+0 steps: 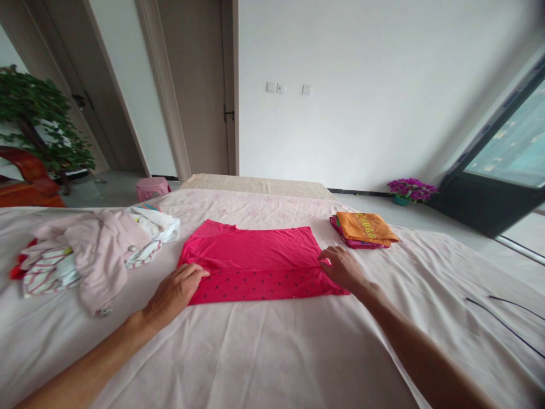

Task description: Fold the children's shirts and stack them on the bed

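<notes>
A bright pink garment [255, 255] lies flat on the bed [264, 352], with its near strip folded over to show small dark dots. My left hand [176, 289] rests on the garment's left edge, fingers curled down on the cloth. My right hand [340, 267] lies on the right edge, fingers stretched out and pressing flat. Neither hand lifts the cloth.
A heap of pale pink and striped clothes [89, 250] lies at the left. A folded stack topped by an orange garment [366, 227] sits at the right. A pink stool [152, 187], a plant [38, 119] and purple flowers [411, 190] stand on the floor beyond.
</notes>
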Motion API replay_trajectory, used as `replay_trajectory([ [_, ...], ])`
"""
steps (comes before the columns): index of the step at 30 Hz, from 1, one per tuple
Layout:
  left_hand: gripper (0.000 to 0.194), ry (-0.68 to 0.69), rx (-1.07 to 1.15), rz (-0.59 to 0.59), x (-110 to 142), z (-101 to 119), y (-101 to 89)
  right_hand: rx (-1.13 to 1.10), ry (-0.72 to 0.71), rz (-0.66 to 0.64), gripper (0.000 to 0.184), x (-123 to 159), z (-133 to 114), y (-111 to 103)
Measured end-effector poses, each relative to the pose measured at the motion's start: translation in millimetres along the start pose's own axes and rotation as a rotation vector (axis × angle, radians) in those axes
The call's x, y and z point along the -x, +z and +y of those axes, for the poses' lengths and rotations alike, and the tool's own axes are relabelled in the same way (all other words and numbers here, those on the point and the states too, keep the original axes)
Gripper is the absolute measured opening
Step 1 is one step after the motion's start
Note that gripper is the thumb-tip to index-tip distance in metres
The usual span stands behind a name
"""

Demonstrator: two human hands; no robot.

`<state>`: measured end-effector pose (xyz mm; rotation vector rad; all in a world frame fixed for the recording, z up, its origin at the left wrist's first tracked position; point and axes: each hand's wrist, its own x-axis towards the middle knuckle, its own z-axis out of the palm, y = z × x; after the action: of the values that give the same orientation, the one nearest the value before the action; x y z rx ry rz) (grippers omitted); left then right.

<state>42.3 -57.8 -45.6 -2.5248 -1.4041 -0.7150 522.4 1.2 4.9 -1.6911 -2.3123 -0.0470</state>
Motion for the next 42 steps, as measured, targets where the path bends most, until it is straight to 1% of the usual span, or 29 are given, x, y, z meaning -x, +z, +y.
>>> replay_trajectory([
  [2,0.027,-0.047,0.002,0.019,2.3,-0.4,1.6,-0.042,-0.031,0.021,0.018,-6.1,-15.5,2.0],
  [4,0.026,-0.09,-0.006,0.03,3.5,-0.7,3.3,-0.113,-0.079,0.0,0.019,-14.7,-38.2,7.2],
  [9,0.03,-0.14,-0.02,0.023,4.3,-0.5,5.2,-0.221,-0.183,-0.091,0.021,-40.7,-115.4,26.5],
  [13,0.032,-0.157,-0.051,0.03,6.7,-2.9,9.2,-0.215,-0.19,-0.169,0.024,-62.0,-173.5,38.5],
  [15,0.032,-0.156,-0.069,0.034,7.8,-4.8,11.5,-0.22,-0.181,-0.192,0.025,-72.3,-194.8,43.5],
  [18,0.032,-0.146,-0.078,0.03,8.1,-6.6,12.8,-0.247,-0.217,-0.226,0.025,-84.6,-216.1,50.7],
  [21,0.033,-0.14,-0.072,0.029,7.3,-6.4,11.5,-0.241,-0.286,-0.255,0.021,-90.2,-226.1,57.1],
  [23,0.033,-0.138,-0.072,0.039,7.0,-6.0,10.9,-0.224,-0.278,-0.233,0.019,-90.7,-226.8,60.7],
  [25,0.032,-0.139,-0.08,0.056,7.2,-6.2,11.5,-0.224,-0.214,-0.187,0.02,-90.3,-223.5,63.9],
  [27,0.032,-0.145,-0.095,0.065,7.5,-6.9,13.0,-0.239,-0.112,-0.163,0.02,-90.5,-217.7,66.5],
  [29,0.033,-0.153,-0.113,0.064,7.4,-7.5,14.5,-0.257,-0.02,-0.176,0.021,-91.6,-212.2,67.8],
  [31,0.035,-0.161,-0.128,0.052,6.7,-7.6,15.1,-0.273,0.018,-0.176,0.022,-92.6,-209.9,67.6],
  [33,0.038,-0.168,-0.143,0.04,5.5,-7.0,14.6,-0.296,-0.029,-0.123,0.021,-92.0,-211.9,66.5],
  [34,0.039,-0.17,-0.152,0.035,4.8,-6.6,14.1,-0.304,-0.083,-0.087,0.022,-90.9,-214.2,66.3],
  [36,0.042,-0.171,-0.176,0.02,3.6,-5.8,13.1,-0.302,-0.24,-0.045,0.024,-87.0,-219.8,67.6],
  [38,0.043,-0.174,-0.205,0.009,3.1,-5.2,12.8,-0.264,-0.395,-0.066,0.034,-82.9,-224.2,72.1],
  [39,0.044,-0.181,-0.222,0.007,3.2,-5.1,12.8,-0.239,-0.442,-0.088,0.04,-81.4,-225.3,75.3],
  [40,0.044,-0.192,-0.239,0.007,3.5,-5.0,13.0,-0.215,-0.459,-0.109,0.047,-80.5,-225.5,78.9],
  [42,0.045,-0.228,-0.268,0.002,4.6,-4.8,13.3,-0.174,-0.412,-0.137,0.053,-80.9,-223.9,85.1],
])
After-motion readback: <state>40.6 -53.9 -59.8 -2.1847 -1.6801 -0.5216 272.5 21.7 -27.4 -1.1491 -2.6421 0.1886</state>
